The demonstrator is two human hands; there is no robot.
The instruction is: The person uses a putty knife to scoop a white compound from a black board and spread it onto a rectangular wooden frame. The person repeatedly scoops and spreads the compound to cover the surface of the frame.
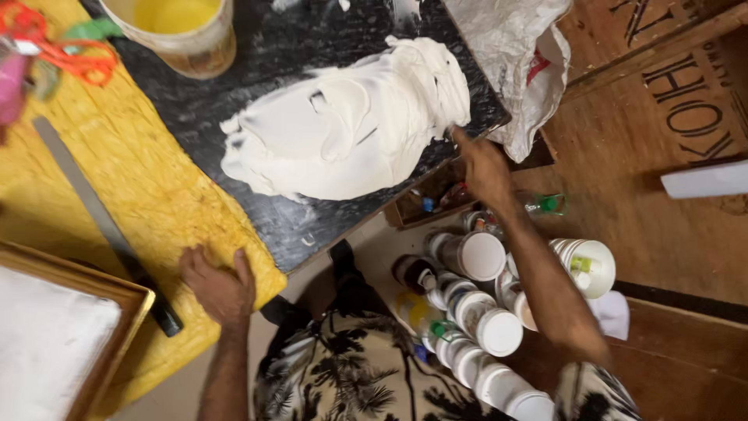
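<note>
Two hands [218,284] [483,168], one white paste mound [351,125]

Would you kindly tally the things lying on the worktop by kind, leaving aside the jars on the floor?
White paste heap: 1
Yellow bucket: 1
Metal ruler: 1
Orange-handled scissors: 1
Wooden-framed tray: 1
White plastic bag: 1
Total: 6

The left hand rests on the yellow board; the right hand touches the heap's edge.
</note>
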